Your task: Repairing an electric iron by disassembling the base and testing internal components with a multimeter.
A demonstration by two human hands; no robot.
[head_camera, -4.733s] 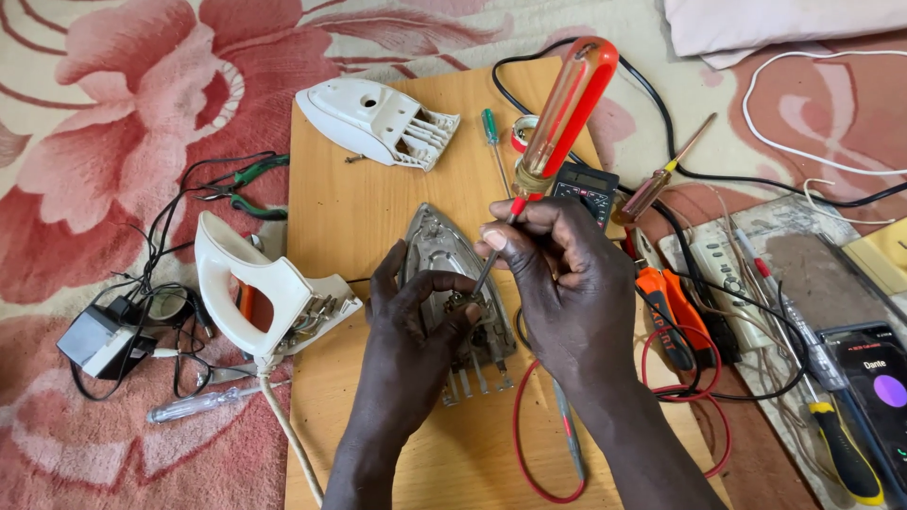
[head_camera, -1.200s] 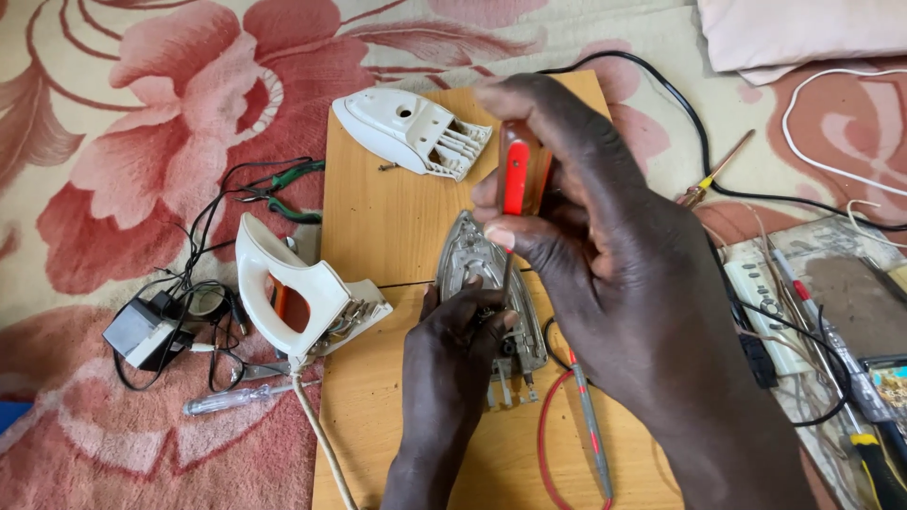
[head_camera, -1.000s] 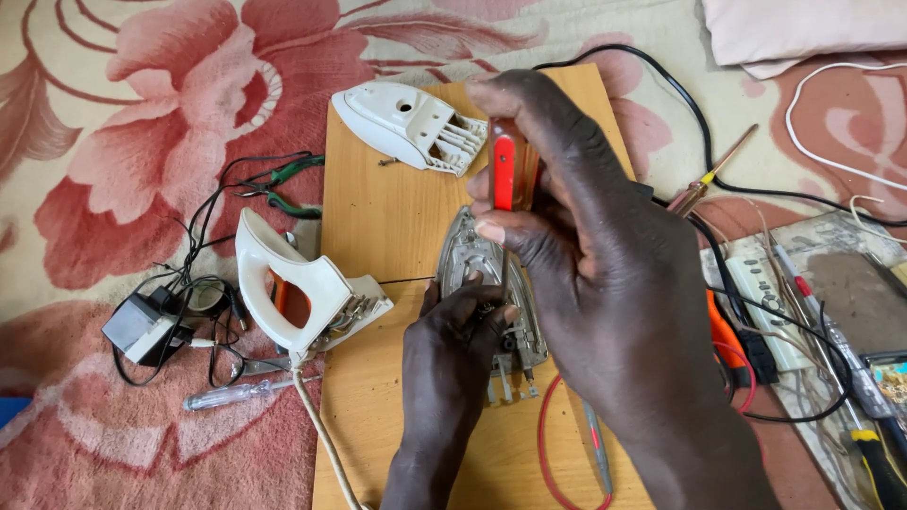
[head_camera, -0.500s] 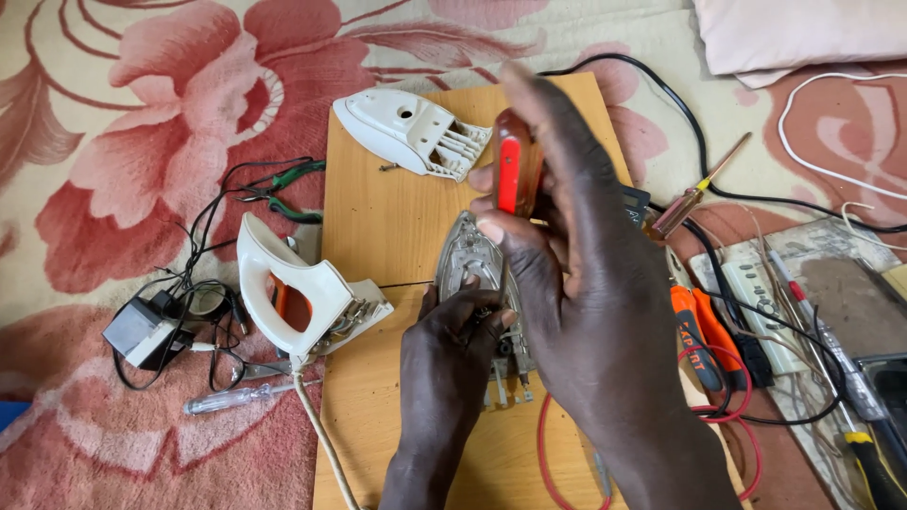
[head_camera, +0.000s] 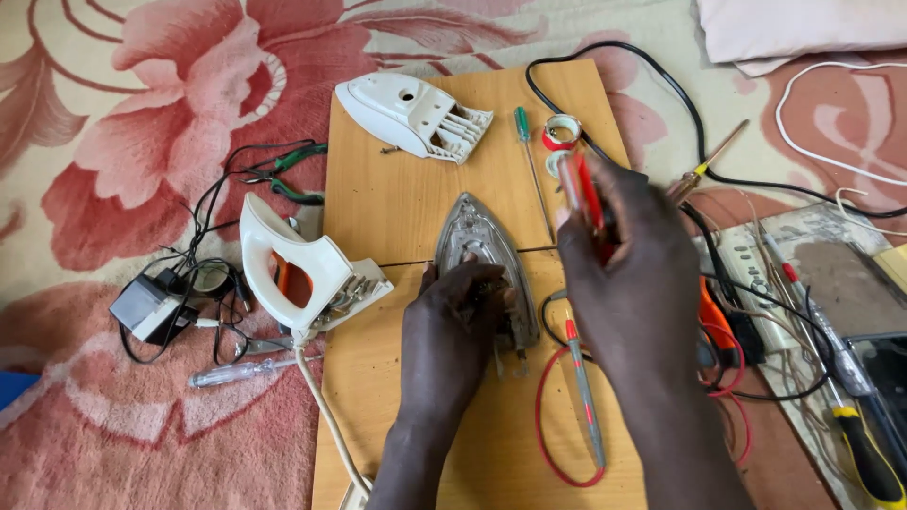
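Wooden board [head_camera: 397, 208] on floral rug: right hand [head_camera: 633, 274], fingers clamped on red-handled screwdriver [head_camera: 578, 189], has swung right off the iron soleplate [head_camera: 482, 260]; left hand [head_camera: 453, 331] fingers still pin it.

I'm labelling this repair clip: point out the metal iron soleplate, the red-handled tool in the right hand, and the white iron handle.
metal iron soleplate [head_camera: 470, 236], head view, bare front tip.
red-handled tool [head_camera: 588, 192], head view, red handle.
white iron handle [head_camera: 304, 261], head view, upper grip.

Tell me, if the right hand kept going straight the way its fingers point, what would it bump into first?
Probably the roll of tape. The right hand, holding a red-handled tool, points up the wooden board toward it. Height above the board is unclear.
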